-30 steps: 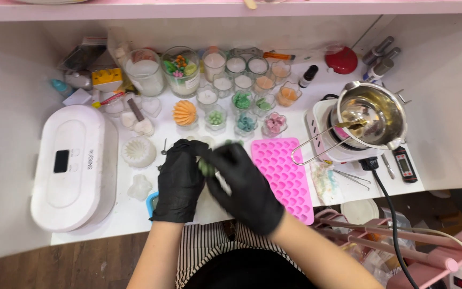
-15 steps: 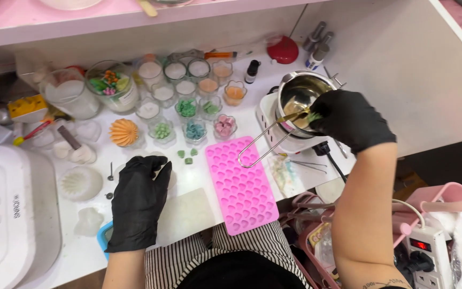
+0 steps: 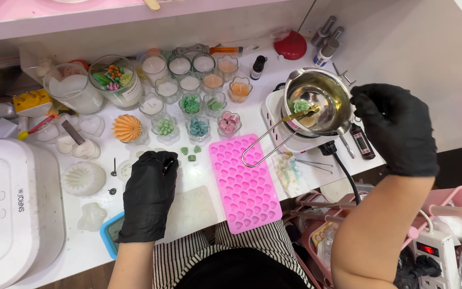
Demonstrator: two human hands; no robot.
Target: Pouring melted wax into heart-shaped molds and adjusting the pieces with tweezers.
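A small green succulent-shaped wax piece point(image 3: 301, 106) sits inside the steel melting pot point(image 3: 316, 99) on the white hot plate point(image 3: 295, 140), at 1 o'clock of the pink heart mould point(image 3: 243, 183). It looks light, brittle and likely softening; lift it gently by its underside. The right hand point(image 3: 397, 128) curls at the pot's 3 o'clock rim; whether it grips anything cannot be told. The left hand point(image 3: 148, 194) rests flat, holding nothing.

Left hand point(image 3: 148, 195) in black glove, palm down, fingers loosely curled, forearm bare, coming straight up from lower frame edge. Right hand point(image 3: 397, 128) in black glove, raised, fingers bunched toward thumb, bare forearm bent at elbow, angled up from lower right.
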